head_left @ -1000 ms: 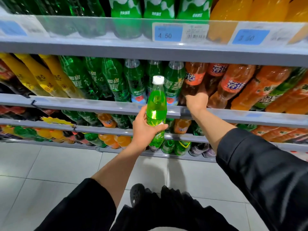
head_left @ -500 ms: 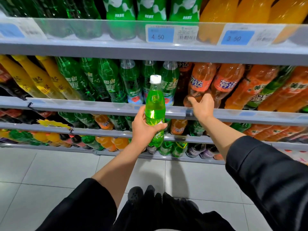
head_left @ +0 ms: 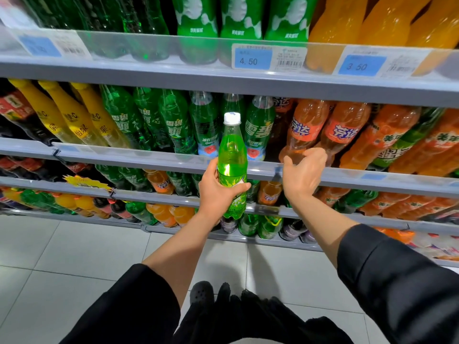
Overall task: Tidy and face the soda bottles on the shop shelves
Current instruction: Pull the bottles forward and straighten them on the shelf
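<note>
- The left hand (head_left: 218, 192) gripped an upright green bottle (head_left: 232, 160).
- The right hand (head_left: 301, 175), fingers loosely spread, hovered by an orange bottle (head_left: 301, 130) at the shelf (head_left: 149, 158) edge.

Bottle (head_left: 232, 160): glossy clear green plastic, smooth white cap (head_left: 232, 118). Shelf rail (head_left: 149, 161): matt grey painted metal. Price tags (head_left: 268, 57): paper behind clear plastic. Floor (head_left: 62, 256): smooth pale tile. Sleeves (head_left: 397, 281): matt black cloth.

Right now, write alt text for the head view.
The left hand grips a bright green soda bottle upright before shop shelves. The right hand reaches, fingers loosely curled, toward an orange soda bottle on the shelf.
</note>
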`<state>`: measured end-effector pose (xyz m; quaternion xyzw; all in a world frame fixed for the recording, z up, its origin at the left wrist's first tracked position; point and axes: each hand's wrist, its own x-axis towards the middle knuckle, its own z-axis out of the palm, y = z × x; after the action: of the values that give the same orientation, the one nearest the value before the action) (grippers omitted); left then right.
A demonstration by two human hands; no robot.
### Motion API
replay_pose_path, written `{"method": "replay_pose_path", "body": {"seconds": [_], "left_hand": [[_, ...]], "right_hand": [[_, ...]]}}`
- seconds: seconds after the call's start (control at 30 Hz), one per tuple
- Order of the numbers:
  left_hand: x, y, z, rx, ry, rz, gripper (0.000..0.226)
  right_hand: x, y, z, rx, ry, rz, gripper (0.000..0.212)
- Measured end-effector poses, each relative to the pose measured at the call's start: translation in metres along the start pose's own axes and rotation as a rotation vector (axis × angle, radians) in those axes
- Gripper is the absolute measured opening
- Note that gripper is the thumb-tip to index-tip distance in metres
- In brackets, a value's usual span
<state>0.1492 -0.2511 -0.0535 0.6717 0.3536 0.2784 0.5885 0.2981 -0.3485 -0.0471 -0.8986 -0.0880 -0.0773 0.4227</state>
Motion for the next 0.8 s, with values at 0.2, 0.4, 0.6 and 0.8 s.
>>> {"method": "replay_pose_path", "body": {"seconds": [0.2,0.4,0.6,0.8], "left_hand": [[0.000,-0.004,-0.009,-0.010,0.020,0.002,0.068],[0.001,-0.012,-0.025,-0.001,0.040,-0.011,0.067],[-0.003,-0.013,-0.043,-0.030,0.053,-0.025,0.064],[-0.006,-0.012,-0.057,-0.037,0.041,-0.052,0.059]], "right_hand": [[-0.004,-0.011,0.006,0.113,-0.193,-0.087,0.035],[-0.007,-0.018,0.008,0.101,-0.308,-0.106,0.041],[-0.012,-0.025,0.012,0.041,-0.377,-0.109,0.050],[-0.013,-0.028,0.018,-0.013,-0.408,-0.104,0.058]]}}
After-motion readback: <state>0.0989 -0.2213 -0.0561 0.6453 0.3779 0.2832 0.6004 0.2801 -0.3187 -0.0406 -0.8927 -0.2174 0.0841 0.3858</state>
